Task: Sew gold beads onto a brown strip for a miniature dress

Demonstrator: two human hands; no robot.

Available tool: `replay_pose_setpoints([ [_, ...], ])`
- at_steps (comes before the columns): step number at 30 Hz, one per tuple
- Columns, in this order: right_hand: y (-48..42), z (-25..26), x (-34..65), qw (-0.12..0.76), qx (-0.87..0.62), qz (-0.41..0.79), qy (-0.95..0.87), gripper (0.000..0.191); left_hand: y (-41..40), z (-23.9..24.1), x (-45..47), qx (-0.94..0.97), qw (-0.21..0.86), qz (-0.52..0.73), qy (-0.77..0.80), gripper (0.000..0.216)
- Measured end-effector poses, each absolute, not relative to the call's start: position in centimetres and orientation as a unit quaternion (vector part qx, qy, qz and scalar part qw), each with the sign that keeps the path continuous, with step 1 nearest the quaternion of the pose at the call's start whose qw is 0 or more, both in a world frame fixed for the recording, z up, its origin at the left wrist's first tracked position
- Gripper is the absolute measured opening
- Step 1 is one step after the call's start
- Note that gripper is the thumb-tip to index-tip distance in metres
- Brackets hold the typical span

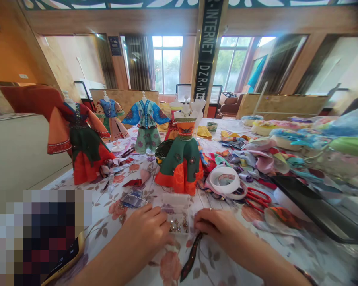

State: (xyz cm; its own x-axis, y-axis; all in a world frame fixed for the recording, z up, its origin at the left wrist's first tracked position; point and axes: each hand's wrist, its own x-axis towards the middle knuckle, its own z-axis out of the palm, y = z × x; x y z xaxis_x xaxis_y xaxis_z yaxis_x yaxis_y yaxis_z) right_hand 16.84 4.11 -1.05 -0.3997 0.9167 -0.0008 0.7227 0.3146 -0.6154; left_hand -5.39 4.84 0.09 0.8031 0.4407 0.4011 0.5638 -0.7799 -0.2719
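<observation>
A small clear plastic box (179,222) with shiny beads or rhinestones in it sits on the floral cloth, its lid raised at the back. My left hand (150,224) is closed against the box's left side, fingers curled on its edge. To the right of the box my right hand (217,222) rests with fingers bent together; what they hold, if anything, is hidden. A dark, slender, curved strip (191,256) runs out from below those fingers towards me. Just behind the box stands a doll-sized mannequin in a green and orange dress (183,157).
More dressed mannequins (144,119) stand at the back left. White tape rolls (224,180), red-handled scissors (258,198) and fabric scraps (256,157) crowd the right, beside a long black object (319,206). A phone (67,254) is at lower left.
</observation>
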Motion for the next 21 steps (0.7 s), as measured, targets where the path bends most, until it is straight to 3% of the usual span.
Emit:
replay_pose_setpoints([
  [3,4.1,-0.6,16.9,0.188,-0.524,0.271,-0.785,0.023,4.8,0.1,-5.5,-0.933,0.185,-0.139,-0.276,0.02],
  [8,4.5,0.0,17.4,0.261,-0.542,0.24,-0.762,0.029,4.8,-0.5,-5.3,-0.936,0.187,-0.145,-0.261,0.03],
  [14,5.7,1.0,20.3,0.423,-0.618,-0.04,-0.661,0.029,4.7,-0.9,-4.8,-0.933,0.184,-0.166,-0.262,0.022],
  [16,6.1,1.3,21.5,0.418,-0.631,-0.081,-0.649,0.03,4.6,-1.0,-4.6,-0.928,0.193,-0.191,-0.253,0.026],
  [21,6.8,1.2,23.0,0.29,-0.638,-0.145,-0.698,0.028,4.6,-1.0,-4.3,-0.926,0.201,-0.21,-0.243,0.035],
])
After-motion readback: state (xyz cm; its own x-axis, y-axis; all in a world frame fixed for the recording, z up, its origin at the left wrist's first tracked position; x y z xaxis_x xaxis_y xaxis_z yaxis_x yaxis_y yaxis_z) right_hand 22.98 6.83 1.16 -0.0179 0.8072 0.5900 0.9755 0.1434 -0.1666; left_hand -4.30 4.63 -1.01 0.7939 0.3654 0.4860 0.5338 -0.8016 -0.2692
